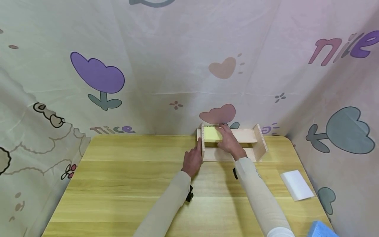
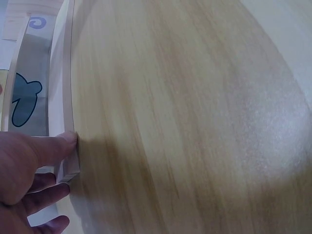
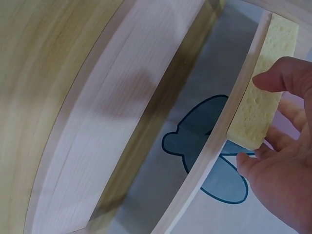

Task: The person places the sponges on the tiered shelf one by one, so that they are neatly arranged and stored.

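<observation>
The left hand (image 1: 193,161) grips the wooden rack's (image 1: 260,143) left end, seemingly to steady it, while the right hand (image 1: 229,141) pinches, thumb against fingers (image 3: 281,75), the yellow sponge (image 1: 211,134) on its upper shelf (image 1: 244,135).

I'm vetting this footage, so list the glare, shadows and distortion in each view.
Head: soft shadow on the tabletop beside the right sleeve; left wrist: pale glare at the picture's right, shadow near the left hand; right wrist: the wooden shelf looks bowed and partly shadowed.
</observation>
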Demonstrator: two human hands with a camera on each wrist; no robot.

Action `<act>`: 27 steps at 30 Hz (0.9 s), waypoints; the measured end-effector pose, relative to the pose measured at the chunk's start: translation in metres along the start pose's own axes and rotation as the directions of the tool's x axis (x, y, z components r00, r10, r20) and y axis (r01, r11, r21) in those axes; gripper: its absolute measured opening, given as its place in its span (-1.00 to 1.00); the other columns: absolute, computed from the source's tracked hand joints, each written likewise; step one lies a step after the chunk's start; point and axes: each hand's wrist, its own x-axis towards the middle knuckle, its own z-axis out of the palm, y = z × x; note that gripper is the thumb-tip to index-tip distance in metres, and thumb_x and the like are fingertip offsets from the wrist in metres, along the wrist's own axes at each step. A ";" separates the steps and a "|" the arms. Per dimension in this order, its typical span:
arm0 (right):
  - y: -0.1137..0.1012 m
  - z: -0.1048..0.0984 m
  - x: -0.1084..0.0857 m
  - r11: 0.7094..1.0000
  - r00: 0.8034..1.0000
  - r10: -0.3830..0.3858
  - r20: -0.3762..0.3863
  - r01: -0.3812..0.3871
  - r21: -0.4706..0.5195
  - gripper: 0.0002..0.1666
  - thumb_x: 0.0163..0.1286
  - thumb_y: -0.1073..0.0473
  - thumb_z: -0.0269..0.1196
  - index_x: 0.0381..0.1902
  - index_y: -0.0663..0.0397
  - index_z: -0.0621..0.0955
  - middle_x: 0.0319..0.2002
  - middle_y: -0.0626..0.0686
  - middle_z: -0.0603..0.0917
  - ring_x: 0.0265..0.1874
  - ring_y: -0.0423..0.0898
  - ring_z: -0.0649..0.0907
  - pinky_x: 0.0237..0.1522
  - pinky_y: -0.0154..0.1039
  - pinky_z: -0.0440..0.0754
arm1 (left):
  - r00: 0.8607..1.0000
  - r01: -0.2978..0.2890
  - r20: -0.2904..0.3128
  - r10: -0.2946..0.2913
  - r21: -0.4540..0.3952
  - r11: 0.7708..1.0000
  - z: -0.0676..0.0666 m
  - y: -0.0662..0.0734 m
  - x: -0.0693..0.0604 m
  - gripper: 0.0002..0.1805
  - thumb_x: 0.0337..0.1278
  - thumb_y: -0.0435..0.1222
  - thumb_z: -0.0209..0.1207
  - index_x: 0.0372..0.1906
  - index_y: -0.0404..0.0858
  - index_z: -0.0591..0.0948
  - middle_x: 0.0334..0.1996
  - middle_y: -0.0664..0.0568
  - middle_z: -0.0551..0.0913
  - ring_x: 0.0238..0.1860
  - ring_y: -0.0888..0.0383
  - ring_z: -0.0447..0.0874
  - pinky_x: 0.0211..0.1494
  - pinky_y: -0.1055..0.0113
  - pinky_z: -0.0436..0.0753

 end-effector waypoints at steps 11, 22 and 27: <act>0.001 -0.009 -0.022 0.999 0.998 -0.037 -0.055 0.037 0.005 -0.11 0.08 0.40 0.17 0.42 0.16 0.20 0.48 0.21 0.05 0.49 0.17 0.00 0.40 0.11 0.16 | 1.000 -0.022 -0.022 0.020 -0.065 0.998 0.001 -0.004 0.000 0.16 -0.20 -0.27 0.48 0.48 -0.28 -0.02 -0.31 -0.08 0.71 -0.44 0.07 0.64 -0.49 0.28 0.51; 0.007 -0.022 -0.067 0.998 0.990 -0.056 -0.133 0.059 0.017 -0.12 0.16 0.28 0.28 0.43 0.07 0.20 0.50 0.18 -0.01 0.45 0.20 0.09 0.19 0.16 0.42 | 1.000 -0.018 0.001 0.018 -0.149 0.989 -0.001 -0.005 -0.002 0.19 -0.23 -0.32 0.48 0.49 -0.24 -0.05 -0.27 -0.11 0.70 -0.38 0.04 0.64 -0.39 0.23 0.57; 0.006 -0.030 -0.088 0.990 0.971 -0.125 -0.206 0.110 -0.086 -0.12 0.14 0.21 0.34 0.40 0.11 0.24 0.48 0.18 0.05 0.43 0.20 0.14 0.21 0.16 0.40 | 1.000 -0.024 -0.001 0.024 -0.113 0.993 0.001 -0.007 -0.002 0.20 -0.23 -0.27 0.48 0.49 -0.24 -0.06 -0.27 -0.09 0.71 -0.39 0.06 0.64 -0.40 0.25 0.55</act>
